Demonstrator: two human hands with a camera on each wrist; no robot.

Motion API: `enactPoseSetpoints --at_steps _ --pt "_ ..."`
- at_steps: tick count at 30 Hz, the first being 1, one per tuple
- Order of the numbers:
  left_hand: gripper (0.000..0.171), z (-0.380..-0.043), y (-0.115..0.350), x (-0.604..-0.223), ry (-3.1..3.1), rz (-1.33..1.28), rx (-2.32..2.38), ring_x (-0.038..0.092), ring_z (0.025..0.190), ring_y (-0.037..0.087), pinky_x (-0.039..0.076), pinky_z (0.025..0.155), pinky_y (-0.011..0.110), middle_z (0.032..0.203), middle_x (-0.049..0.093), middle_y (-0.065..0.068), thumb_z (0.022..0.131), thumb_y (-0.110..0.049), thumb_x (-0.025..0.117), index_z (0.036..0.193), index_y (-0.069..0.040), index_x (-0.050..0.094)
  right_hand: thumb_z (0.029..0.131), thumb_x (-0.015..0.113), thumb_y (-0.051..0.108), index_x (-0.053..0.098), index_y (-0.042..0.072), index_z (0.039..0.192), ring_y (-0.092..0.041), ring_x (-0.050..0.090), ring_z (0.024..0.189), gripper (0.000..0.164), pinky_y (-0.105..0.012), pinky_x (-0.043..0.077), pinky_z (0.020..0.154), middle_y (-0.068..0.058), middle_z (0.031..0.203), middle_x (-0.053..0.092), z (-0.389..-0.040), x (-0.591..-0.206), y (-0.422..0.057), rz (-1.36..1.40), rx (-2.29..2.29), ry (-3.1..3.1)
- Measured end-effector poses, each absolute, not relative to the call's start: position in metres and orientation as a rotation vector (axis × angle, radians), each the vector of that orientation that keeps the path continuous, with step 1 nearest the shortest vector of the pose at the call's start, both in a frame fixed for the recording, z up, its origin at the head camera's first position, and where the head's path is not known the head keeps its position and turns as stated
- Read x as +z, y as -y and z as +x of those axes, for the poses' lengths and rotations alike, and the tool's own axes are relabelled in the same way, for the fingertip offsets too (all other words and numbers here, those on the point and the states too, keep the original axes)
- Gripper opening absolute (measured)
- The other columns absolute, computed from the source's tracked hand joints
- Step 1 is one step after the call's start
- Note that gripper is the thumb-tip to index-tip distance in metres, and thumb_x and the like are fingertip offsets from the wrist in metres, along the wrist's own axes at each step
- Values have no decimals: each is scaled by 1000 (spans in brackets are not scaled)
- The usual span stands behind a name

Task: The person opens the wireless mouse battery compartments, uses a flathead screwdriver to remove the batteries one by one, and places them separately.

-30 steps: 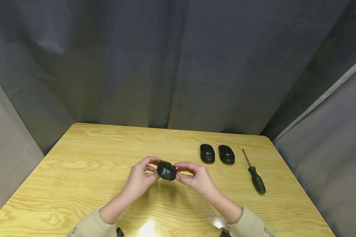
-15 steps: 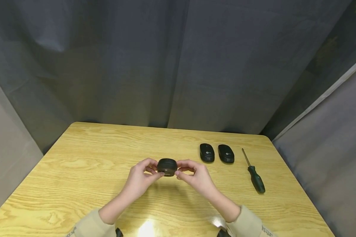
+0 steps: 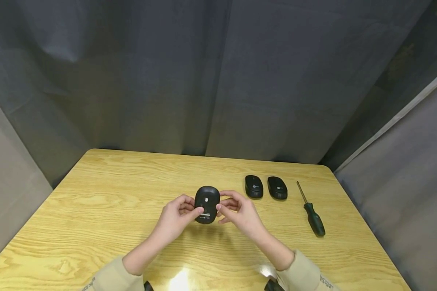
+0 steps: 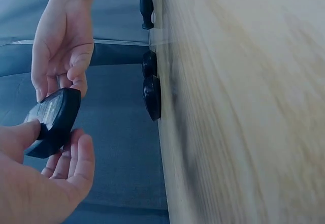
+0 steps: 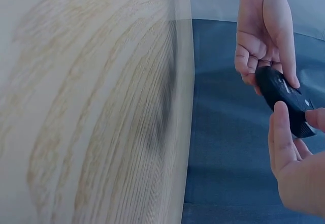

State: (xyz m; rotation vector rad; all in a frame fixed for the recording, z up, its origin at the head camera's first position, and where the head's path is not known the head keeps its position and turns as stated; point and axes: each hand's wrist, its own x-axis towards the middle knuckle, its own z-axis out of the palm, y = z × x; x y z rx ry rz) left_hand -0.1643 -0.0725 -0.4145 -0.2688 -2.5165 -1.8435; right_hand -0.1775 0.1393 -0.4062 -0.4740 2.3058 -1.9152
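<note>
A black computer mouse (image 3: pixel 208 195) is held up above the table, its underside with a label and a small pale spot facing the head camera. On its left side my left hand (image 3: pixel 175 214) pinches it, thumb over the underside and fingers behind. My right hand (image 3: pixel 242 214) holds the opposite edge between thumb and fingers. The left wrist view shows the mouse (image 4: pixel 63 113) tilted between both hands, clear of the tabletop. In the right wrist view the mouse (image 5: pixel 282 94) likewise sits between the fingers of both hands.
Two more black mice, a left one (image 3: pixel 254 186) and a right one (image 3: pixel 277 188), lie at the back right of the wooden table (image 3: pixel 113 194). Beside them lies a screwdriver (image 3: pixel 314 220) with a dark green handle. Grey curtains (image 3: pixel 160 81) hang behind the table.
The mouse has turned between my hands from its top and end showing to its underside facing the head camera. Both hands stay in nearly the same place; the other things lie still.
</note>
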Motion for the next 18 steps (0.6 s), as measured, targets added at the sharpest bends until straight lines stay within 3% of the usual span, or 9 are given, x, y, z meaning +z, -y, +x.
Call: enactPoseSetpoints --at_steps 4,10,18 --pt "30 -163 70 -412 2511 -254 -1931 68 74 16 58 66 34 85 71 10 85 -26 70 99 -1 60 89 64 7 50 4 128 -25 67 71 41 -52 57 66 -22 93 67 -177 -406 -139 -468 -1932 -2273" --pt "41 -162 70 -411 2579 -245 -1923 67 69 17 52 66 29 83 72 7 87 -30 68 113 -1 58 90 63 8 48 6 130 -27 67 67 43 -53 56 64 -22 90 67 -177 -406 -139 -478 -1923 -2278" --pt "52 -162 71 -415 2574 -251 -2013 67 70 31 56 68 43 81 70 7 85 -29 70 124 2 53 91 61 9 48 4 128 -20 65 62 40 -53 56 63 -20 83 67 -178 -409 -138 -442 -1915 -2259"
